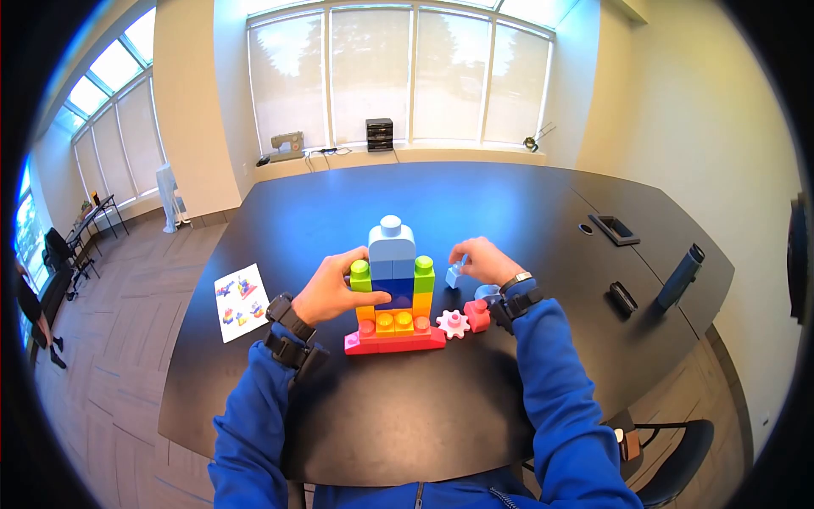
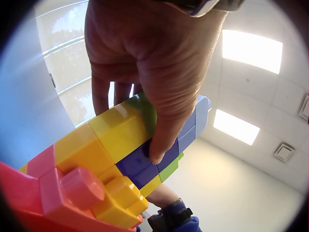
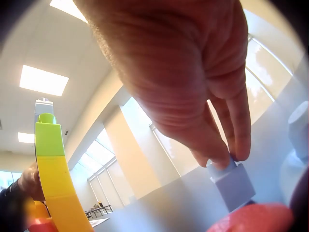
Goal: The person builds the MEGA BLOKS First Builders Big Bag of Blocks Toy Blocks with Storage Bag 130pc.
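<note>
A tower of toy building blocks (image 1: 404, 293) stands on the table, with red pieces at its foot, orange and yellow above, dark blue in the middle, green at the sides and light blue on top. My left hand (image 1: 329, 288) grips its left side, the thumb (image 2: 164, 142) across the dark blue blocks and the fingers partly hidden behind. To the right of the tower, my right hand (image 1: 485, 261) pinches a small light blue block (image 3: 234, 186) by its stud, low over the table. Just nearer to me lie a pink-and-white gear piece (image 1: 453, 324), a red block (image 1: 477, 316) and another light blue piece (image 1: 487, 292).
A sheet with pictures of block builds (image 1: 242, 302) lies left of the tower on the black table (image 1: 398, 407). Toward the right are a dark bottle (image 1: 681, 276), a black case (image 1: 623, 298) and a table socket recess (image 1: 614, 229). A chair (image 1: 682, 462) stands at the lower right.
</note>
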{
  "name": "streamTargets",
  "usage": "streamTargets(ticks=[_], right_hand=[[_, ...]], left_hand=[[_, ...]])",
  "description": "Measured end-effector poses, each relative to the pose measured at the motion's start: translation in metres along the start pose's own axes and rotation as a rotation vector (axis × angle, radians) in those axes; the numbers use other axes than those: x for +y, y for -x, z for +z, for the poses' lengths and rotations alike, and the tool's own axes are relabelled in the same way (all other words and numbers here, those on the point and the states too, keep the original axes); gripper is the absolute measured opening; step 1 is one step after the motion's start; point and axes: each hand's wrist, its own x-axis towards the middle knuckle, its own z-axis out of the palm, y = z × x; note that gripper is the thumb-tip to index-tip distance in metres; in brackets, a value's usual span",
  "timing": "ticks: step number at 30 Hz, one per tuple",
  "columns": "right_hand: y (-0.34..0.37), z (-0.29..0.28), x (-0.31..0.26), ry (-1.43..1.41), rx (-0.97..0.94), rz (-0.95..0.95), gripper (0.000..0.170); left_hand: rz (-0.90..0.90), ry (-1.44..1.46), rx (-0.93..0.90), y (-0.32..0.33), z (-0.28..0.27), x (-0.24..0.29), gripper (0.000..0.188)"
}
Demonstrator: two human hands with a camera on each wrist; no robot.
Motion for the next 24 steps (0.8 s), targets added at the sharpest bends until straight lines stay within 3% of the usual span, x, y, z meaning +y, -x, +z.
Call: streamTargets(ticks=[2, 18, 24], right_hand=[[0.002, 0.003, -0.003, 0.052, -0.022, 0.046, 0.029], [-0.001, 0.002, -0.003, 0.056, 0.003, 0.051, 0.028], [-0.006, -0.068, -0.074, -0.227, 0.291, -0.185, 0.026]], left_hand=[[0.090, -0.017, 0.074, 0.000, 0.003, -0.001, 0.052], [0.077, -0.024, 0.074, 0.001, 0.002, -0.009, 0.050], [0.081, -0.012, 0.071, 0.000, 0.003, -0.008, 0.049]])
